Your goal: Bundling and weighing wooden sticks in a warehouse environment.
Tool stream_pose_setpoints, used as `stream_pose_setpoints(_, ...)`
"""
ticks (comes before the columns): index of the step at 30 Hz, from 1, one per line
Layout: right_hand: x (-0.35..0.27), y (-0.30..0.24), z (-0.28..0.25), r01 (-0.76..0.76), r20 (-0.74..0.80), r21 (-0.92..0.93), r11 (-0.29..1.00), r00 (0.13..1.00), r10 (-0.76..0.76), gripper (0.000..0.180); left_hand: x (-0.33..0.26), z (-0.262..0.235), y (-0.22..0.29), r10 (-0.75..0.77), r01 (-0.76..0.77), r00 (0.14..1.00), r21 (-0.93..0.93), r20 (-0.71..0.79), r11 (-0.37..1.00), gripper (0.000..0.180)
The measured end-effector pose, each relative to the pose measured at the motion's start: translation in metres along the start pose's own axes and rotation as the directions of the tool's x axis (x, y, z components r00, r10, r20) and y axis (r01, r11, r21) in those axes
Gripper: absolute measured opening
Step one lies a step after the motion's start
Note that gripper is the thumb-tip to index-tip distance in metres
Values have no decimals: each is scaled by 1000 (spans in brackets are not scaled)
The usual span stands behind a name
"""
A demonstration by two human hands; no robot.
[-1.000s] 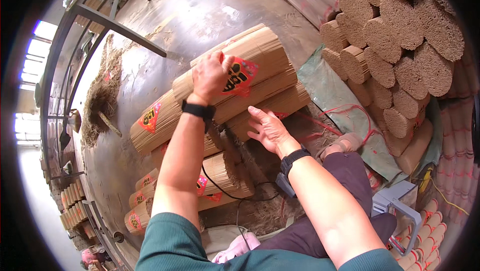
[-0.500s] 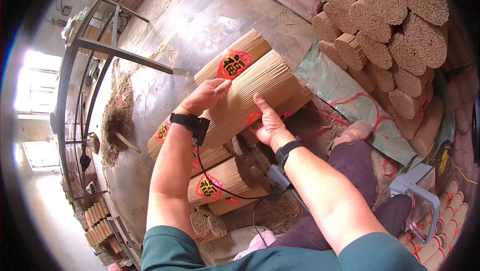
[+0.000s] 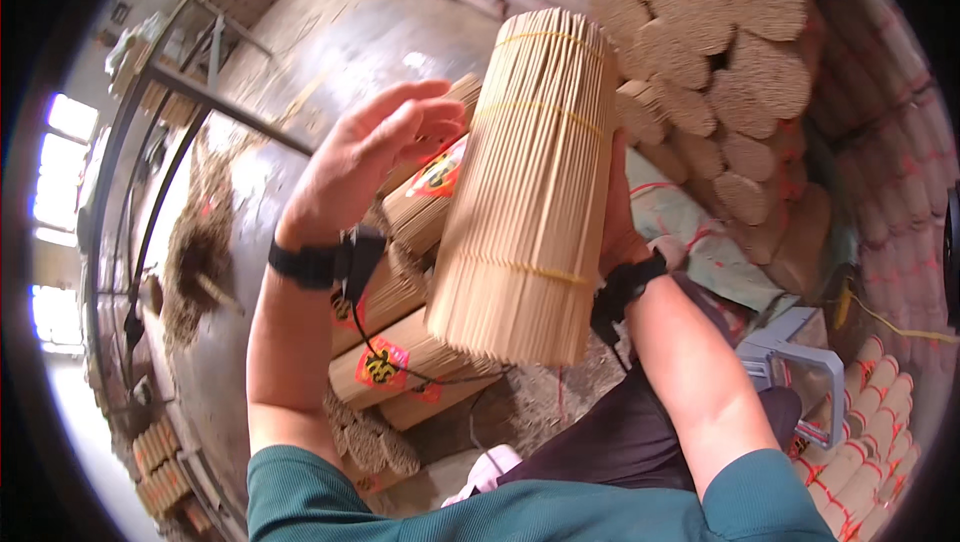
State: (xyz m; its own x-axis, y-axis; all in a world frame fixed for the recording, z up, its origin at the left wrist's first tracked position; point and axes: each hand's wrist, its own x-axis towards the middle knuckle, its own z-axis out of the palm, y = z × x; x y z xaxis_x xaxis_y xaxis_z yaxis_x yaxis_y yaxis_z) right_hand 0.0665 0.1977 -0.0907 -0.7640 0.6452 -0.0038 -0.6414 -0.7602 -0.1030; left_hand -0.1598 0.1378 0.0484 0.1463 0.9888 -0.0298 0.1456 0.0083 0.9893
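Note:
A thick bundle of thin tan sticks [image 3: 530, 192], bound with several yellow bands, stands nearly upright in front of me. My right hand [image 3: 622, 217] grips its right side, with most of the fingers hidden behind it. To the left, my left hand [image 3: 365, 157] is raised with its fingers apart and holds nothing. Under and behind that hand lie more bundles [image 3: 420, 212] with red diamond labels. Another labelled bundle [image 3: 400, 362] rests lower down, below the held one.
A dark metal frame [image 3: 235, 107] stands at left, with a heap of straw [image 3: 200, 242] on the floor. Stacked bundles [image 3: 740, 72] rise at the far right, beside a green sheet [image 3: 700, 232]. A grey handled device [image 3: 800, 372] sits near red-banded rolls [image 3: 870, 422] at lower right.
The bundle has been lifted off the others and tipped from slanted to nearly upright. My left hand has come off it and moved left; my right hand has shifted up along its right side.

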Motion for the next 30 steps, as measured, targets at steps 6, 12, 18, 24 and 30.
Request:
stream_pose_setpoints(6, -92, -34, 39, 271, 151, -121, 955, 956, -253, 67, -5, 86, 17, 75, -11, 974, -288, 213, 958, 61)
stream_pose_setpoints(12, -204, -52, 91, 377, -8, -139, 916, 924, -382, 72, -5, 174, 48, 140, 15, 905, -360, 402, 933, 62)
stream_pose_setpoints(18, -323, -69, 101, 550, -66, -306, 777, 802, -594, 71, -2, 276, 75, 78, 131, 816, -315, 573, 940, 74)
stream_pose_setpoints(24, -429, -81, 93, 525, -264, -621, 582, 559, -786, 74, 11, 395, 68, 47, 281, 687, -324, 725, 903, 51)
stream_pose_setpoints(30, -502, -70, 52, 425, -292, -776, 465, 412, -863, 79, 2, 491, 33, -23, 411, 425, -170, 905, 896, 62)
